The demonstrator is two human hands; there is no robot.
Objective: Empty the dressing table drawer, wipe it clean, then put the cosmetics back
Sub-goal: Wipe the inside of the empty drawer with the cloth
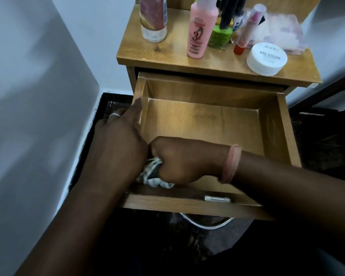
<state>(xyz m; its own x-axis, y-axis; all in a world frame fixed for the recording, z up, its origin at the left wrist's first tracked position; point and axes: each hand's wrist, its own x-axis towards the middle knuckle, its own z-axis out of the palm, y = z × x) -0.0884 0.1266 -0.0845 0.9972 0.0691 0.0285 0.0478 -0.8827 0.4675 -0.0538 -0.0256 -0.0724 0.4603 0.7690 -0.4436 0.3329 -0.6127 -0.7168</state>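
The wooden drawer (211, 120) is pulled out and nothing lies on its floor. My right hand (179, 160) is inside at the near left corner, gripping a crumpled grey-and-white cloth (153, 176) against the bottom. My left hand (124, 134) rests on the outside of the drawer's left wall, its fingers stretched along the rim. The cosmetics stand on the table top (167, 54): a pink bottle (200, 28), a clear bottle (153, 18), a green nail polish (220, 36), a pink lip crayon (247, 30) and a white jar (266, 59).
A white wall (38, 96) stands close on the left. A translucent pouch (281, 34) lies at the back right of the table top. A metal handle (205, 223) curves under the drawer front. The floor below is dark.
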